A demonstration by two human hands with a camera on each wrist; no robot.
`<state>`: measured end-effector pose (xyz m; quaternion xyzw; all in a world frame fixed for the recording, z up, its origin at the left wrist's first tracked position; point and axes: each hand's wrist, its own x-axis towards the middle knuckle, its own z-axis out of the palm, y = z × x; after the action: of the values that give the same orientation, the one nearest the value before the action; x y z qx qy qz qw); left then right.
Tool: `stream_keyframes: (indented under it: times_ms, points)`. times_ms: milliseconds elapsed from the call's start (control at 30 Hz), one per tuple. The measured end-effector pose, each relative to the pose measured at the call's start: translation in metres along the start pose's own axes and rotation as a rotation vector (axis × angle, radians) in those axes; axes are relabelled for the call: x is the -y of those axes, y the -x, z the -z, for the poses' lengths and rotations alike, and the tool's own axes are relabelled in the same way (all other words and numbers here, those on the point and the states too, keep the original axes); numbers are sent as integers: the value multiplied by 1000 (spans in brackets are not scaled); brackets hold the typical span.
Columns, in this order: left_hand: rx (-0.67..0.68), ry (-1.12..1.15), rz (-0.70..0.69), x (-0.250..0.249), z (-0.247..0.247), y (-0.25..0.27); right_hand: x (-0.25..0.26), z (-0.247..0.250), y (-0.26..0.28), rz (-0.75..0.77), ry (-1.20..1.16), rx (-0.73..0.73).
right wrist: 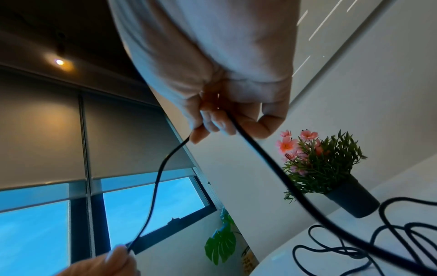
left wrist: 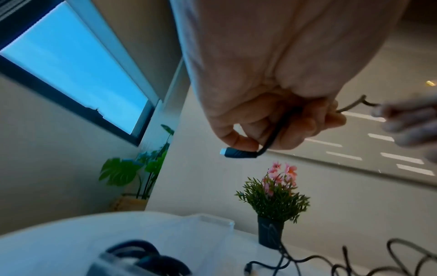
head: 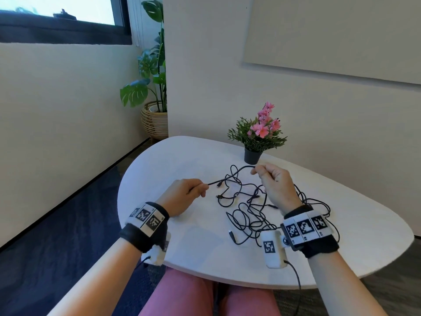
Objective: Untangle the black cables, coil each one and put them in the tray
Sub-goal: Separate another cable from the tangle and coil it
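Note:
A tangle of black cables (head: 248,213) lies on the white table (head: 341,236). My left hand (head: 201,189) pinches one cable close to its end. In the left wrist view the black connector (left wrist: 236,154) with a white tip sticks out below the left hand (left wrist: 260,138). My right hand (head: 255,171) pinches the same cable (right wrist: 156,183) further along, lifted above the heap in front of the flower pot. In the right wrist view a second strand (right wrist: 272,164) drops from the right hand (right wrist: 212,123) to the table. A clear tray (left wrist: 212,221) shows faintly in the left wrist view.
A small black pot of pink flowers (head: 257,137) stands at the back of the table, just behind my right hand. A loose connector (head: 232,234) lies near the front edge. A blurred dark coil (left wrist: 141,255) fills the bottom of the left wrist view. The wall runs behind the table.

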<state>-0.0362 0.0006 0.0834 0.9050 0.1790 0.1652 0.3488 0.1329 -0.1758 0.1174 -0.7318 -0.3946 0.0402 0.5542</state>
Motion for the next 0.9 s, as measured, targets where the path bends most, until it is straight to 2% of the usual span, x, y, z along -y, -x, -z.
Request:
stream_keyframes:
  times_ms: [133,267,333,500,567,633,700,767,900]
  points:
    - [-82,49,20,3,1,0,-10,0,5,-28,22,-32]
    - [-242,141,-13,4,4,-2,-28,-12,8,-137,-46,-18]
    - [-238,235,-23,-1,7,-1,-34,-20,11,-180,-70,1]
    - [-199,250,-57,-12,13,1,-38,-21,12,-191,-58,-28]
    - [-201,469,0,-20,13,4,-35,-20,11,-152,-50,-30]
    - [-276,735,51,-26,11,5,-31,-21,12,-95,-53,4]
    - [-350,1048,81,-30,8,1,-27,-26,14,-64,-54,84]
    - [-363,1320,100,-33,5,-6,-26,-32,18,-57,-47,189]
    - [-289,1485,60,-41,1,-9,-35,-51,27,-83,-1,319]
